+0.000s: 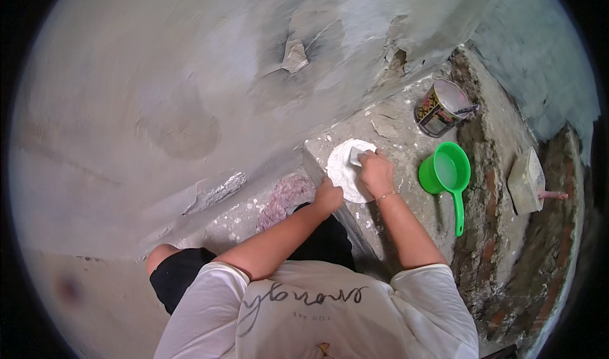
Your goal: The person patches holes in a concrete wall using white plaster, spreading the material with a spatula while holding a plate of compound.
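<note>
Head view: a scraper point(355, 156) in action over white paste point(339, 168), right of frame centre!
Here's the right hand point(378, 173), fingers clamped on the scraper; the left hand point(328, 196) sits by the paste's lower-left edge, its grip impossible to tell; green dipper point(431, 173) further right.

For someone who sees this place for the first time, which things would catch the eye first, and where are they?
Probably the bright green dipper first, on the concrete ledge to the right of the right hand. Next comes the round spread of white paste between both hands, where the right one holds a small flat scraper. Higher up, a peeling flake marks the grey wall.
</note>
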Demonstrator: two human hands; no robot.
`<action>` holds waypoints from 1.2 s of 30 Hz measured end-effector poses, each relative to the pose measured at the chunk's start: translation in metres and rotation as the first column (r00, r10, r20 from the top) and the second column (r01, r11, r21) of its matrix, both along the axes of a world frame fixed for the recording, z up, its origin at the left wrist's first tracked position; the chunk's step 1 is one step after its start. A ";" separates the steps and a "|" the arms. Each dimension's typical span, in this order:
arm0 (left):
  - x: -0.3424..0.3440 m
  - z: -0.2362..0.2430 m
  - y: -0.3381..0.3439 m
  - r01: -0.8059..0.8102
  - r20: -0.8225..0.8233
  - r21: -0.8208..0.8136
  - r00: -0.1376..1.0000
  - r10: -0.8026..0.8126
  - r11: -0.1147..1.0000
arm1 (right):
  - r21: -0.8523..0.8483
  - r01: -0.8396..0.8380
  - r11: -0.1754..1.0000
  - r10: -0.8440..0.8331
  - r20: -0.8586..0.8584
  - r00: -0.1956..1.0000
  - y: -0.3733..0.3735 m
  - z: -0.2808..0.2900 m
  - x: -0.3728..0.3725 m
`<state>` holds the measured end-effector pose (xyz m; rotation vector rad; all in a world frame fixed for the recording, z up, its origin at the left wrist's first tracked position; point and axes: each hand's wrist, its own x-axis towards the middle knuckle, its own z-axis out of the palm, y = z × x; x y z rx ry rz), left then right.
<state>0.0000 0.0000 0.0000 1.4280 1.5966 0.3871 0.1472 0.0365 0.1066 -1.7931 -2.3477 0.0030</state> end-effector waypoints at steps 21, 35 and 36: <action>-0.004 0.056 -0.012 -0.192 0.551 -0.371 0.742 0.382 0.909 | -0.126 -0.257 0.958 0.262 0.030 0.965 -0.053 0.033 0.011; -0.019 0.063 -0.005 -0.225 0.694 -0.554 0.406 0.594 0.801 | 0.009 -0.499 0.866 0.499 0.040 0.866 -0.052 0.032 0.018; -0.017 0.065 -0.005 -0.250 0.677 -0.574 0.391 0.624 0.780 | 0.006 -0.486 0.874 0.485 0.047 0.873 -0.057 0.035 0.024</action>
